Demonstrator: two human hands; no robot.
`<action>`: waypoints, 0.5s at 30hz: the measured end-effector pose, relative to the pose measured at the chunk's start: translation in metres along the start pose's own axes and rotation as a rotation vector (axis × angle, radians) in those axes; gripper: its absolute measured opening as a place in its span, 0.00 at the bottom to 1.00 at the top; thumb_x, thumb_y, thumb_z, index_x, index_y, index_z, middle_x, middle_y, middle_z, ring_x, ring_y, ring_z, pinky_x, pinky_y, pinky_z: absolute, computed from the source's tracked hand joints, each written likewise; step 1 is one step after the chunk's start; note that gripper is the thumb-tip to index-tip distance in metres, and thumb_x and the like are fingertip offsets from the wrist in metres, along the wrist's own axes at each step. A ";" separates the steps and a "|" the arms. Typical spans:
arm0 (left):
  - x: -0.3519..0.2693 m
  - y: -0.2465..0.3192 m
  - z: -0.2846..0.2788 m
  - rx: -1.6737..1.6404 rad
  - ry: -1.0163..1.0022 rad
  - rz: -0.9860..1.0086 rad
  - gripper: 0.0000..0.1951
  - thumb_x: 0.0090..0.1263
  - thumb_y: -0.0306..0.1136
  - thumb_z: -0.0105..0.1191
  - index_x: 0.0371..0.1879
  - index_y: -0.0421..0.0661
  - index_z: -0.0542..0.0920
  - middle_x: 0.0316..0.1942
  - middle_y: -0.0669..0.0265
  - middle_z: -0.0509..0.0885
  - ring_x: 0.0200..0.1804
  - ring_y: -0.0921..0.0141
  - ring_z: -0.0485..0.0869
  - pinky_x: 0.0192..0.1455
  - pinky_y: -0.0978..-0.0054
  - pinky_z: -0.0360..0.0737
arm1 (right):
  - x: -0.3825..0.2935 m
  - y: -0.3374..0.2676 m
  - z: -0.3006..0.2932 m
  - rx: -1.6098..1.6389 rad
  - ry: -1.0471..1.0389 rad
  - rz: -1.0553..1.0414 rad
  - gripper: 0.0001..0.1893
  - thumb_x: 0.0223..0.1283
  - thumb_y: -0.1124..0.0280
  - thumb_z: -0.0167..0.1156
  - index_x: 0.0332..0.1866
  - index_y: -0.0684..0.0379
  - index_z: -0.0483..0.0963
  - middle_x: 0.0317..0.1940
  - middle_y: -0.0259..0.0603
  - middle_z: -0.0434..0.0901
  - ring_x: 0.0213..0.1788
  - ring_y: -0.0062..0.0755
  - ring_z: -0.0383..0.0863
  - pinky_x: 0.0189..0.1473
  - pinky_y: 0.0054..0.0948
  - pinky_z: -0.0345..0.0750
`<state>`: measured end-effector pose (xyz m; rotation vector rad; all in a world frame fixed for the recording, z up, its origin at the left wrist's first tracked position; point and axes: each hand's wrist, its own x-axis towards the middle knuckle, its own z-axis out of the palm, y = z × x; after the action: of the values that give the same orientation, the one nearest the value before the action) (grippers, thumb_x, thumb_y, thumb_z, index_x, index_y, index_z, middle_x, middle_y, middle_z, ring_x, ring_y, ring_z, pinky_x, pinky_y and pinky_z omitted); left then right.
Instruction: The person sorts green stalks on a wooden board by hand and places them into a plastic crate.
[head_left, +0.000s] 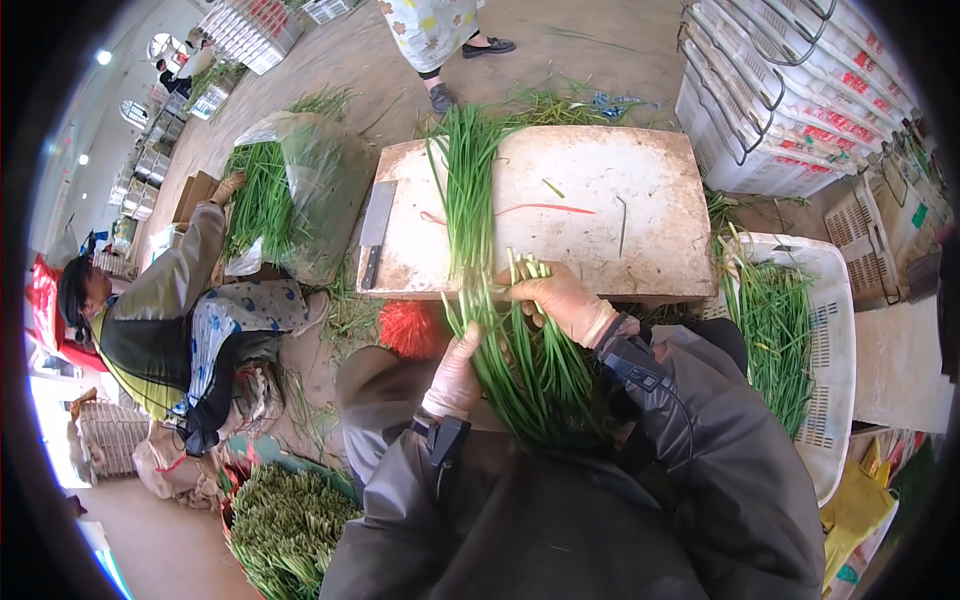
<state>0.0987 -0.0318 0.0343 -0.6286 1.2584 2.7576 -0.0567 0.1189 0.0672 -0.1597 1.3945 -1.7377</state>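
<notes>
My gloved left hand (454, 373) and gloved right hand (561, 298) hold a bunch of long green stalks, likely garlic chives (536, 379), over my lap. Their pale cut ends point up between my fingers. Another bunch of chives (472, 187) lies lengthwise on a worn white board (600, 247), its pale ends towards me. A red tie strip (546, 207) runs out from beneath that bunch. At the board's left edge rests a cleaver (377, 229) with a dark handle.
A white crate of chives (791, 337) stands at my right, below stacked white crates (787, 105). On the left a seated person (157, 322) reaches to a plastic bag of greens (315, 187). Red strips (409, 328) hang under the board. Upright bundles (289, 525) fill a container at lower left.
</notes>
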 end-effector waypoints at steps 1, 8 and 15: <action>0.000 0.000 0.002 -0.046 0.031 -0.031 0.27 0.69 0.55 0.65 0.55 0.45 0.80 0.39 0.67 0.83 0.40 0.69 0.82 0.44 0.69 0.81 | 0.000 0.000 -0.001 0.023 -0.007 0.003 0.10 0.63 0.72 0.66 0.48 0.60 0.84 0.28 0.29 0.81 0.25 0.18 0.75 0.22 0.21 0.70; 0.002 0.006 -0.002 0.003 0.109 -0.117 0.14 0.66 0.36 0.64 0.45 0.41 0.85 0.35 0.66 0.86 0.35 0.69 0.84 0.43 0.71 0.83 | 0.000 0.003 -0.006 -0.015 0.009 -0.067 0.10 0.69 0.63 0.68 0.43 0.60 0.86 0.25 0.26 0.79 0.22 0.16 0.73 0.20 0.20 0.70; 0.002 0.007 -0.005 0.027 0.190 -0.076 0.19 0.63 0.29 0.60 0.52 0.32 0.84 0.44 0.59 0.90 0.44 0.64 0.88 0.54 0.66 0.84 | -0.001 -0.003 -0.008 -0.157 0.117 -0.058 0.11 0.68 0.64 0.70 0.44 0.62 0.85 0.27 0.30 0.82 0.20 0.17 0.75 0.18 0.19 0.69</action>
<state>0.0968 -0.0408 0.0355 -0.9340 1.2743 2.6673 -0.0628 0.1255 0.0674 -0.1884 1.6267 -1.7074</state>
